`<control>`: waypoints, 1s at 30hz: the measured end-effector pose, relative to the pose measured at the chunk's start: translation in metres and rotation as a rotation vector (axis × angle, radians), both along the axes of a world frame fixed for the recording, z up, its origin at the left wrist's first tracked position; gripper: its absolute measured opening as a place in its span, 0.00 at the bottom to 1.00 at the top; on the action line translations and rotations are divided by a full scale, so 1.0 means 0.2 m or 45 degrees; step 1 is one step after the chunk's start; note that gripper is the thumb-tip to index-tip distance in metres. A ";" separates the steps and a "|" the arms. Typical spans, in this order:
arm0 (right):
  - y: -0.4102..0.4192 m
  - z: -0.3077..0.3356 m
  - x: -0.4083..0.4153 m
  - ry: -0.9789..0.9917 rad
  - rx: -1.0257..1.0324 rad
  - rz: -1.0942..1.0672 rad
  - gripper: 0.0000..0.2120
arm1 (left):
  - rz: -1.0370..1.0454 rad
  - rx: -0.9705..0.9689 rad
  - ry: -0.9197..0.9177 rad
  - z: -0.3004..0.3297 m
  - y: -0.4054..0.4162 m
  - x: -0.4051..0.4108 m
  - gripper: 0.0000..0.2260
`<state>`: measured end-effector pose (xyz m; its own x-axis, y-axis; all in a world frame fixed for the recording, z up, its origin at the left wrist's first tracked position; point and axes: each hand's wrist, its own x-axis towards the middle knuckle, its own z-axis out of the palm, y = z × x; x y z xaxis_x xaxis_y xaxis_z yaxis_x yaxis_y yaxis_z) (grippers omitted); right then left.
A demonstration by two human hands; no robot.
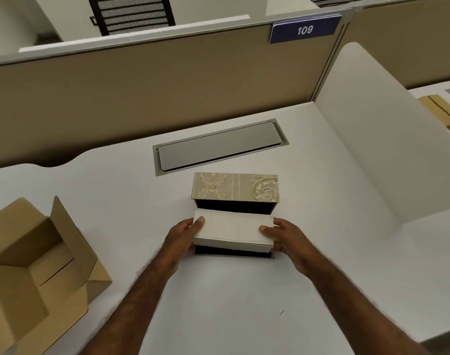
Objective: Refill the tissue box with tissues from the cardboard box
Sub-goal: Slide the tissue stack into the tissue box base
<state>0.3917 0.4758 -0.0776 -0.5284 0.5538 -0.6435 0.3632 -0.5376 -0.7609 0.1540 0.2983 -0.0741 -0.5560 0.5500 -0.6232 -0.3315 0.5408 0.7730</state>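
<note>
1. One stack of tissues point(233, 230) is gripped at its two short ends, the left hand point(181, 238) and the right hand point(286, 239) each curled round an end with the thumb on top.
2. The stack sits over the open base of the single tissue box point(234, 253), hiding nearly all of it; only a dark strip shows along the near side, so whether the tissues rest inside cannot be told.
3. The box's patterned lid point(235, 187) stands up behind the stack, its dark inside partly visible.
4. One cardboard box point(36, 265), flaps open, lies at the worktop's point(116, 201) left edge, cut off by the frame; no tissues can be seen in its shadowed interior.
5. One grey cable-tray cover point(218, 147) is set in the worktop behind the lid.
6. One sign reading 109 point(305, 30) hangs on the partition at the far edge.
</note>
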 end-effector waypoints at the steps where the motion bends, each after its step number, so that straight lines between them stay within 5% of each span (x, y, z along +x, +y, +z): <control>1: 0.00 -0.01 0.00 -0.005 0.013 -0.009 0.17 | 0.000 -0.008 0.015 0.00 0.00 0.00 0.12; 8: 0.02 -0.05 0.04 -0.003 0.066 -0.056 0.16 | -0.088 -0.038 0.207 0.02 0.00 0.05 0.06; 21: -0.21 -0.06 0.08 -0.074 0.440 -0.097 0.32 | -0.061 -0.143 0.296 0.04 -0.01 0.12 0.10; 24: -0.29 -0.04 0.06 -0.057 0.423 -0.073 0.41 | -0.050 -0.179 0.308 0.04 0.00 0.15 0.10; 30: -0.32 -0.03 0.04 -0.043 0.365 -0.066 0.42 | -0.111 -0.225 0.422 0.02 0.00 0.16 0.09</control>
<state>0.3997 0.4118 -0.0828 -0.4760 0.7411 -0.4735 0.3685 -0.3208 -0.8725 0.1854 0.2981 -0.0704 -0.6993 0.5040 -0.5069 -0.0263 0.6905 0.7228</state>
